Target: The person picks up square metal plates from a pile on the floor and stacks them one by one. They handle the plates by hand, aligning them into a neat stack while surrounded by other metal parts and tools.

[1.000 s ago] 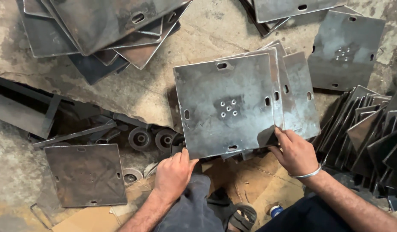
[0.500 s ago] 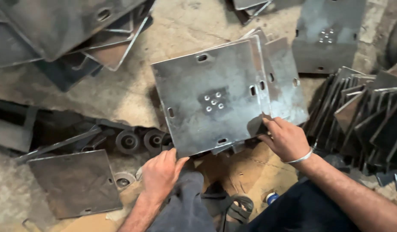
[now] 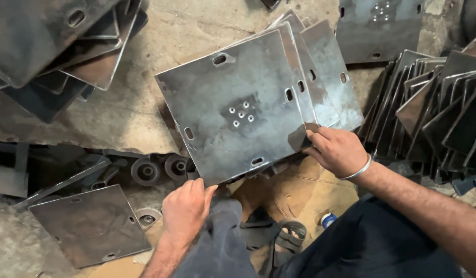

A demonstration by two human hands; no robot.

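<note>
Left hand point(image 3: 185, 206) sits near-centre, fingers curled, fingertips touching the near-left corner of the top square steel plate point(image 3: 232, 105); loose contact, more a steadying touch than a grip. Far left: a heap of similar plates point(image 3: 52, 41) overlapping each other. Near left: a single plate point(image 3: 88, 224) flat on the floor, apart from the rest, with round metal rollers point(image 3: 145, 171) just beyond it. Top plate lies centre, tilted, slotted at each edge and with a cluster of small holes in the middle, resting on a small stack of like plates point(image 3: 330, 82) fanned out to its right. Right hand point(image 3: 338, 150), bangle on the wrist, pinches the plate's near-right corner, thumb on top, fingers under the edge. Far right: a row of plates standing on edge point(image 3: 433, 108), leaning together. Another drilled plate point(image 3: 382, 25) lies far right.

Progress, judged: top plate held at two corners but not lifted clear of the stack; several plates under it appear unhandled, many more in piles around.
</note>
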